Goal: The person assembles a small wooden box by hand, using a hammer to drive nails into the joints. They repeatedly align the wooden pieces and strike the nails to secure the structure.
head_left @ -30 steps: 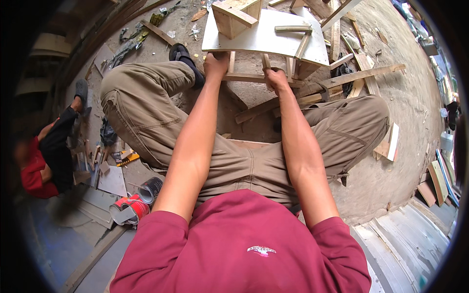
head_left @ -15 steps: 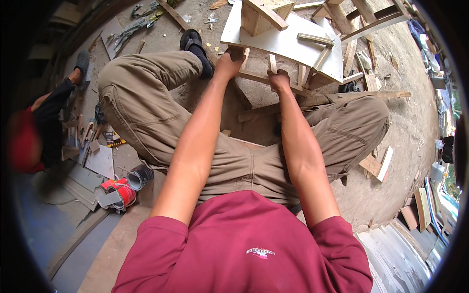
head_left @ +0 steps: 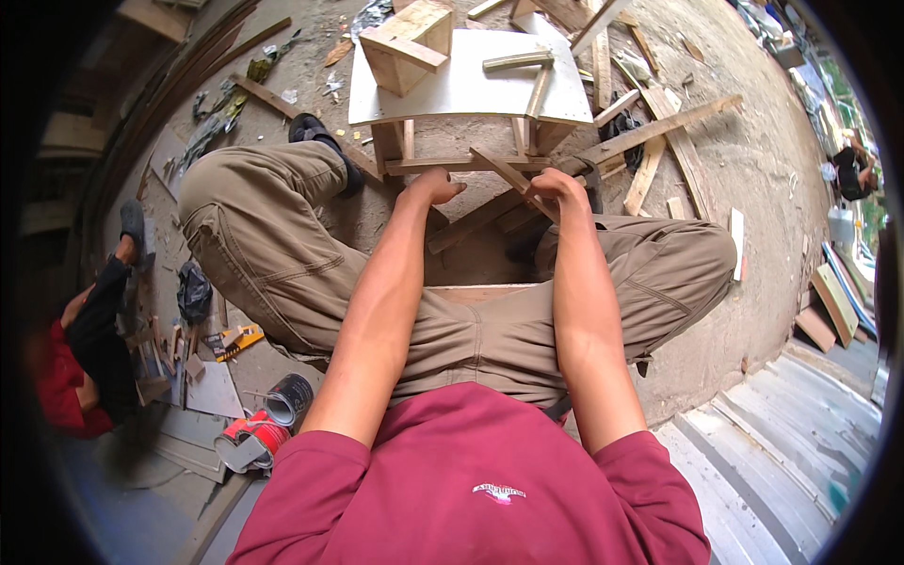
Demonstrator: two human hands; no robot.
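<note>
**Slanted strip in the right hand, level rail beyond it**

At the upper centre of the frame, the right hand [head_left: 557,185] has its fingers closed around the lower end of a narrow wooden strip [head_left: 505,173]. The strip's long axis runs diagonally, from the fingers toward the upper left, so that its free end points away from the body. This end crosses the view of a wooden rail [head_left: 424,166], which lies nearly level; whether strip and rail touch cannot be told. The right hand is clearly the nearer to the strip. The left hand [head_left: 434,186] lies to the left of it, apart from the strip and just below the rail; its fingers are partly hidden, and whether they grip anything cannot be told. Above the rail, a white panel [head_left: 471,96] bears a box-like wooden piece [head_left: 389,73] at its left and two wooden sticks [head_left: 518,61] at its right.
</note>
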